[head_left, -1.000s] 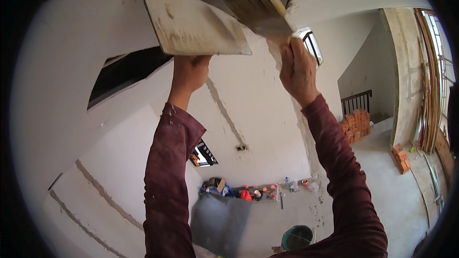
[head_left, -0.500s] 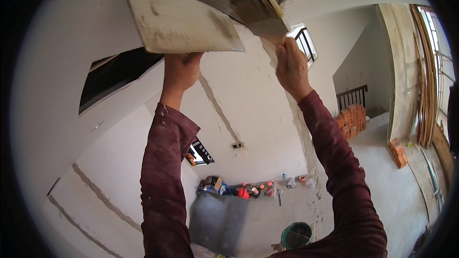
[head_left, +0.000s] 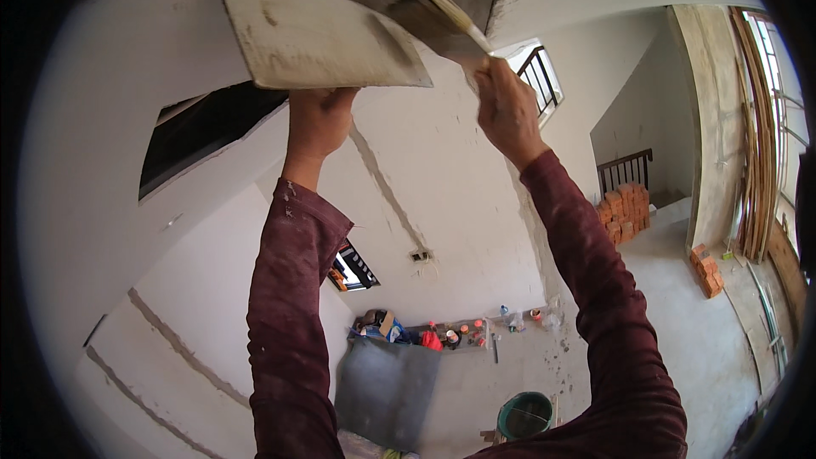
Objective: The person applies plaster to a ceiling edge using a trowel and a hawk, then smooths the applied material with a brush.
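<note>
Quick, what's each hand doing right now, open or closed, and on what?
Left hand: closed, holding the pale board from below; fingers partly hidden.
Right hand: closed, holding the wide brush.

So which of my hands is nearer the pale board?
Left. Your left hand is at the lower edge of the pale board, holding it up; your right hand is off to its right, gripping a tool.
</note>
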